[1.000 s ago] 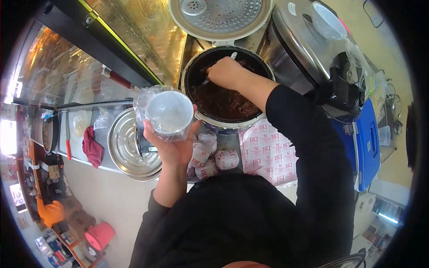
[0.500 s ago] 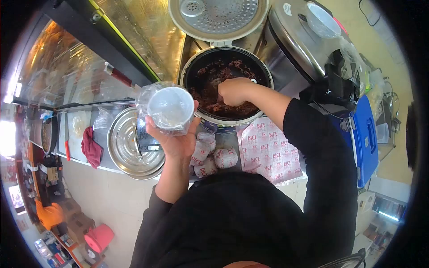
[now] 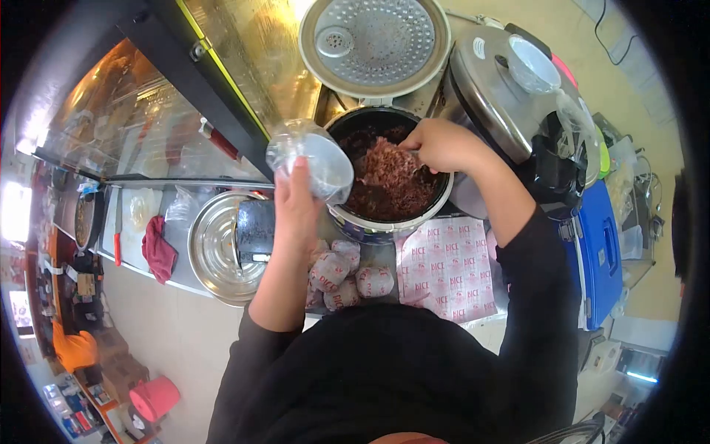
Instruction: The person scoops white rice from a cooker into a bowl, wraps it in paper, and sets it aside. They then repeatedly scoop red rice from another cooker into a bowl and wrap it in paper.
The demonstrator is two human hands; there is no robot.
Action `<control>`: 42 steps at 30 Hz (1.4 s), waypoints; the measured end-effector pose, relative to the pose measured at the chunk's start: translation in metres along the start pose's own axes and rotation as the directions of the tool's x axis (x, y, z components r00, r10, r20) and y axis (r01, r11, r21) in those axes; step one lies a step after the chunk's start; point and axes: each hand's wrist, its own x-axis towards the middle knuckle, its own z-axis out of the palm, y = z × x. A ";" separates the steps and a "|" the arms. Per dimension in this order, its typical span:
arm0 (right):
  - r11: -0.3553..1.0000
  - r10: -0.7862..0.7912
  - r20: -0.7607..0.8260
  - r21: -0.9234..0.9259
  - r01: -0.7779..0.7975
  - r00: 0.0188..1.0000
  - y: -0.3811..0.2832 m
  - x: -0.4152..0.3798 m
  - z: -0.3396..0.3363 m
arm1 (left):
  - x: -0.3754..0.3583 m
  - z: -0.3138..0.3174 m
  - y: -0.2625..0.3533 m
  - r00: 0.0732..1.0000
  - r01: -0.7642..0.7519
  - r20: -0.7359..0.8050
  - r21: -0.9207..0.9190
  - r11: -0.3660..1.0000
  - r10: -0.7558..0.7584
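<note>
My left hand (image 3: 296,200) grips a white bowl (image 3: 330,169) covered in clear plastic film, tilted toward the pot at its left rim. My right hand (image 3: 448,145) is closed around the handle of a rice paddle, whose blade is hidden under a heap of dark reddish rice (image 3: 390,164). This heap is raised over the open rice cooker (image 3: 442,198), which holds more of the same rice. The cooker's lid (image 3: 414,22) stands open behind it. Close below my left hand sit several paper-wrapped rice balls (image 3: 375,281).
Printed wrapping sheets (image 3: 445,270) lie before the cooker. Left are a round metal tray (image 3: 211,285), a maroon cloth (image 3: 157,251) and a red-handled knife (image 3: 117,248). A large steel cooker (image 3: 481,96) with a film-covered bowl (image 3: 534,65) stands right, near a blue box (image 3: 600,251).
My right hand has come up and to the right out of the pot, lifting rice on the paddle. My left hand has brought the bowl right, closer to the pot, and tilted it.
</note>
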 end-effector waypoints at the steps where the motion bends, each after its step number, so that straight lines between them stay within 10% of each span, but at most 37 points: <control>1: 0.997 -0.040 -0.117 -0.068 0.032 0.992 -0.003 -0.007 -0.009 | 0.002 0.009 -0.002 0.998 0.055 0.009 -0.043 0.998 -0.054; 7: 0.893 -0.246 -0.414 -0.448 0.039 0.876 -0.052 -0.039 -0.001 | 0.004 0.048 -0.020 0.905 0.354 0.348 -0.301 0.886 -0.243; 12: 0.948 -0.235 -0.622 -0.316 0.035 0.747 -0.046 -0.041 -0.010 | 0.012 0.026 -0.016 0.937 0.319 0.236 -0.269 0.909 -0.259; 19: 0.821 0.130 -0.041 -0.556 -0.131 0.991 -0.002 0.044 0.045 | 0.000 -0.012 -0.016 0.952 -0.251 -0.125 0.199 0.947 0.279; 26: 0.914 0.201 0.380 -0.405 -0.033 0.903 -0.018 0.067 0.069 | -0.006 -0.024 -0.017 0.979 0.203 0.056 -0.223 0.953 -0.196; 35: 0.996 -0.053 0.503 -0.034 0.080 0.863 -0.005 0.066 0.072 | -0.004 -0.031 -0.020 0.979 0.170 0.165 -0.357 0.919 -0.117; 42: 0.985 0.044 0.536 0.118 -0.126 0.843 0.014 0.058 0.075 | -0.008 -0.022 -0.016 0.982 0.174 0.129 -0.327 0.929 -0.139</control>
